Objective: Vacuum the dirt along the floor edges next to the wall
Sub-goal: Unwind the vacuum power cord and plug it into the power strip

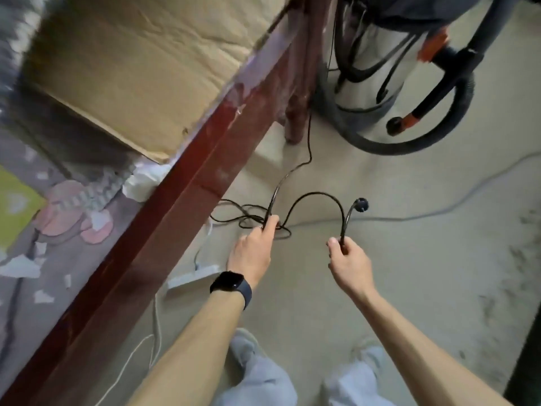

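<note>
Two legs in pale grey trousers (257, 382) stand at the bottom edge on a bare concrete floor (380, 303). Both forearms reach forward from there, the left one wearing a black watch (227, 284). The left hand (253, 252) has its fingers curled round a black power cord (317, 194). The right hand (351, 260) pinches the same cord between thumb and fingers just short of its end. The round plug (362, 204) stands up above that hand, and the cord arches in a loop between the two hands. Left of the left wrist, a white power strip (194, 277) lies on the floor beside a dark red wooden frame (181, 194).

Just beyond the left hand, more of the cord lies in a loose tangle on the floor. From the left hand's grip a strand climbs past the frame's leg toward the vacuum cleaner (370, 63). This is a steel canister standing at the top of the view (blurred, so its fittings are hard to read). Its dark hose (456, 112) curls round the base. A pale cable (439, 186) runs across the floor between the hands and the canister. Dark dirt (524, 259) streaks the floor at the right. A sheet of cardboard (140, 68) lies on top of the frame.
</note>
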